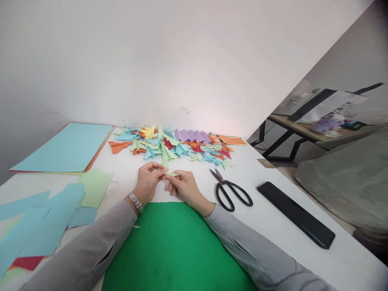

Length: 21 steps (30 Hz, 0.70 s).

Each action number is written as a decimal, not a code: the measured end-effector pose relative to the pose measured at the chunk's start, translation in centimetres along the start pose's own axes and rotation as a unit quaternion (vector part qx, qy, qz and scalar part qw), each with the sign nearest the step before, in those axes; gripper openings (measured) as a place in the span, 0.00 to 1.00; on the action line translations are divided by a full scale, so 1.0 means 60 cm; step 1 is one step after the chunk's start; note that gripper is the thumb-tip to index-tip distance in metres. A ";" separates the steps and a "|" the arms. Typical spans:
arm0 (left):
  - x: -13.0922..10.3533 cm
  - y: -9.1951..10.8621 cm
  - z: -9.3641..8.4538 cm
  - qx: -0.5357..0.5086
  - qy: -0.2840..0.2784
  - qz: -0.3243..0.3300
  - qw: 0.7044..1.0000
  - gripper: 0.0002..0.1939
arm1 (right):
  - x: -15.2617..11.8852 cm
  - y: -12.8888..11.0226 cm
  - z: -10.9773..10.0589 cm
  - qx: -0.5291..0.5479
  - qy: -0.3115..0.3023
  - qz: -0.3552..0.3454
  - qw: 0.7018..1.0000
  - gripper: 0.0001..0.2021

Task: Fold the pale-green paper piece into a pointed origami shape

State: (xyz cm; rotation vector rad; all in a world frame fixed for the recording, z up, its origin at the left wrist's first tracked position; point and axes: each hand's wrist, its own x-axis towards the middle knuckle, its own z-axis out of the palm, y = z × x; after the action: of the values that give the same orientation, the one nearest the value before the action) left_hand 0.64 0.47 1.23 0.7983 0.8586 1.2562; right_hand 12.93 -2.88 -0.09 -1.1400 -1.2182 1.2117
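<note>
Between my hands is a small light green folded paper, held near the table's middle. My left hand, with a metal watch at the wrist, pinches its left end between thumb and fingers. My right hand closes thumb and finger on it from the other side. Much of the paper is hidden by the fingertips. Just beyond my hands lies a pile of folded paper shapes in several colours. Below my hands a green sheet covers the near part of the table.
Black-handled scissors lie open right of my hands, with a long black case farther right. A stack of large coloured sheets is at the back left. Cut paper pieces spread at the left. A wall stands behind the table.
</note>
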 end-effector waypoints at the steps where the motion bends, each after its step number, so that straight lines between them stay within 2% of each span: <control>1: 0.000 -0.001 0.000 0.001 0.000 0.002 1.000 0.13 | 0.000 0.000 0.000 -0.001 -0.001 0.000 1.000 0.17; 14: -0.002 0.001 0.002 0.026 -0.016 -0.007 1.000 0.16 | 0.003 -0.003 -0.008 0.049 -0.021 0.012 0.999 0.14; 21: -0.002 0.006 0.000 0.012 -0.033 -0.019 0.999 0.16 | -0.001 -0.003 -0.006 0.073 -0.032 0.011 0.997 0.19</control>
State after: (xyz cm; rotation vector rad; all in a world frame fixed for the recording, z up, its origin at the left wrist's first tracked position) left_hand 0.45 0.41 1.53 0.8338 0.8342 1.1813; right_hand 13.28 -2.93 0.08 -1.0153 -1.1473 1.3397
